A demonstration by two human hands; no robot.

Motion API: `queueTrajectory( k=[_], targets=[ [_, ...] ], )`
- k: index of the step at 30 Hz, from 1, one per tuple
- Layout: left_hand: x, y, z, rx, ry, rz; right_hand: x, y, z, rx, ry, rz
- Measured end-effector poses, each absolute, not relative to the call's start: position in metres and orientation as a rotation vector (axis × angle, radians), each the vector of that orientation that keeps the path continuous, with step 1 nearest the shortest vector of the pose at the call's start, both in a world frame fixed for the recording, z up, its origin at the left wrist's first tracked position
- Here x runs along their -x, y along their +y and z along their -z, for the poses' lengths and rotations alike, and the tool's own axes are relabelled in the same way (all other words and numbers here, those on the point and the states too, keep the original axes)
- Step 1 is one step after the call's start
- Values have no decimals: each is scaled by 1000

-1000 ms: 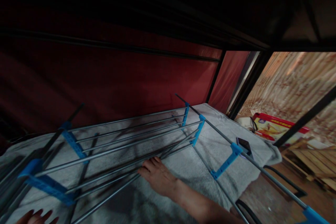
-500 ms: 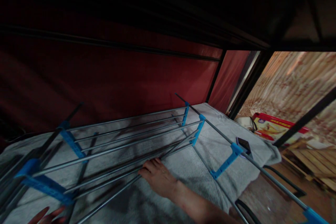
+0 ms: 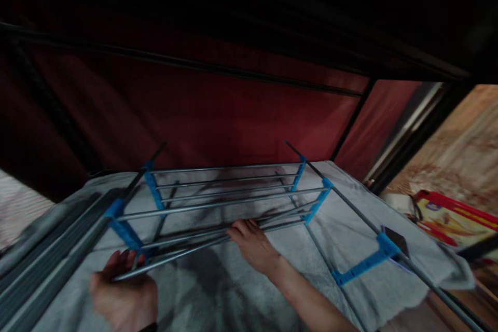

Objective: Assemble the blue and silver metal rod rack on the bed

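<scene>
The right hand (image 3: 254, 246) is gripping a loose metal tube (image 3: 175, 256) near the centre; the left hand (image 3: 126, 288) is grasping its end toward seven o'clock. The blue-jointed rack (image 3: 221, 207) is resting on the grey blanket (image 3: 218, 290).

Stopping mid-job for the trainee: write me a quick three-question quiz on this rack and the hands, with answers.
1. True or false: the left hand holds a metal rod near one end.
2. What colour are the brackets? a) yellow b) blue c) white
3. Fill in: the rack rests on a grey ____.

Key: 1 true; 2 b; 3 blanket.
</scene>
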State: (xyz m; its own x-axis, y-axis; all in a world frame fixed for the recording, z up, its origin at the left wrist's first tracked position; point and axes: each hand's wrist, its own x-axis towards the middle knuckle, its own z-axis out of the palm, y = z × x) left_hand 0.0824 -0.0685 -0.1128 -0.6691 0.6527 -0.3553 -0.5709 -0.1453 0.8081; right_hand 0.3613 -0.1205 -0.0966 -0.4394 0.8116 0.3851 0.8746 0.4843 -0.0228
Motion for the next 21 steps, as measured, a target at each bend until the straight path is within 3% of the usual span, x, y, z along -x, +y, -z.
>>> queueTrajectory(
  k=[10,21],
  targets=[
    [-66,-40,122,-190,1072,-2204,-367,-117,109,1319,-2314,319],
    [-64,-28,106,-541,1035,-1954,-373,-95,111,1279,-2320,335]
  ],
)
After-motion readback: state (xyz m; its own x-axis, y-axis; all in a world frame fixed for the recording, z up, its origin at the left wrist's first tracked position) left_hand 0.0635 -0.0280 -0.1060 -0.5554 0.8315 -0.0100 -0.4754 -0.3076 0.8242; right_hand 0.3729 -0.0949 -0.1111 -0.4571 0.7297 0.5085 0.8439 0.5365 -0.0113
